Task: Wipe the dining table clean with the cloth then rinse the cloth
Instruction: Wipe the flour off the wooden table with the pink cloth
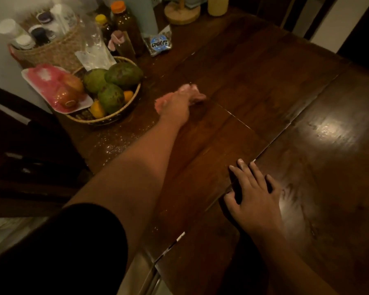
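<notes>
Cloth point(193, 91) at eleven o'clock — blurred left hand point(175, 103) seemingly clutches it. Right hand point(254, 192) lies flat, fingers spread, on dining table point(264, 71).

home dining room: dark wood table point(264, 86), fruit basket point(107, 96), condiment bottles point(124, 24) far left.

Pink cloth point(193, 90), dark brown table point(264, 81), green mangoes point(123, 75), tan woven basket point(107, 121), black sleeve point(73, 241).
</notes>
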